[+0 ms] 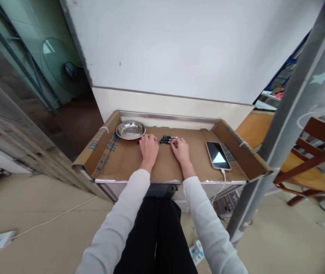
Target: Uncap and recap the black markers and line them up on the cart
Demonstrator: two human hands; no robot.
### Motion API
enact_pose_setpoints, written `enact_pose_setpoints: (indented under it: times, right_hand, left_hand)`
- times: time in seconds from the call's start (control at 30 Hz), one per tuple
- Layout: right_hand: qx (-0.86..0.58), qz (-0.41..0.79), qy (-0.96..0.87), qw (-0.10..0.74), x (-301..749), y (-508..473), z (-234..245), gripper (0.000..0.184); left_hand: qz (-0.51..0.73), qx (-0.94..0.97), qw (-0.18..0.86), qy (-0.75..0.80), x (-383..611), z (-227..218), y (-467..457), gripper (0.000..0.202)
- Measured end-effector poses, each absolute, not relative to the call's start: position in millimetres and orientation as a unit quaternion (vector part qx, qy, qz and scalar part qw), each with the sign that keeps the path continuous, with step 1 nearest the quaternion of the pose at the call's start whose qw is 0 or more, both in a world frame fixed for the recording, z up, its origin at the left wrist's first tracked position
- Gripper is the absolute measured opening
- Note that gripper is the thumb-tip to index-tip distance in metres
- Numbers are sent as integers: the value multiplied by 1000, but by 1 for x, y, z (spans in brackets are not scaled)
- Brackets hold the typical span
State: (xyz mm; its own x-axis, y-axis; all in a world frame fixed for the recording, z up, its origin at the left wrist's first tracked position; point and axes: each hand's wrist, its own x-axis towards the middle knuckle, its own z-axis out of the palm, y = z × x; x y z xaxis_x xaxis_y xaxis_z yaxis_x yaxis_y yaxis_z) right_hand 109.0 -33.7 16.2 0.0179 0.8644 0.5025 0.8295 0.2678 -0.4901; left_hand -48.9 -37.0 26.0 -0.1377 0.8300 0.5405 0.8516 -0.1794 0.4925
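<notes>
Several slim black pens with silvery parts (166,139) lie side by side on the cardboard-covered table (165,167). At their right end is my right hand (181,151), its fingers curled and the fingertips touching them. My left hand (149,149) rests palm down to the left of the pens, fingers bent and close together. A small red and dark thing (138,141) pokes out by its fingertips; the rest is hidden under the hand. Just behind the left hand sits a round shiny metal dish (130,130).
A phone (218,155) with a white charging cable (223,179) lies at the right. Raised cardboard flaps (240,146) border the table's sides. A white panel (179,49) stands behind, a grey post (279,125) and a wooden chair (308,163) to the right.
</notes>
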Motion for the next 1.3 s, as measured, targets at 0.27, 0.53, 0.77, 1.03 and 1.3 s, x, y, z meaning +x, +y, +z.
enact_pose_setpoints:
  times: [0.27, 0.53, 0.77, 1.03, 1.3]
  right_hand:
    - [-566, 53, -720, 398, 107, -38, 16, 10]
    - [-533, 61, -781, 319, 102, -38, 16, 13]
    - [-501, 115, -745, 425, 101, -38, 18, 19]
    - [-437, 381, -566, 586, 95, -40, 23, 30]
    - [-359, 565, -463, 581, 95, -40, 26, 27]
  left_hand:
    - [-420, -575, 27, -701, -51, 21, -41, 15]
    - [-381, -588, 71, -710, -55, 18, -46, 12]
    - [-373, -631, 11, -680, -54, 20, -45, 14]
    - [-432, -806, -125, -386, -45, 30, -54, 17]
    - [-570, -701, -182, -389, -43, 28, -49, 27]
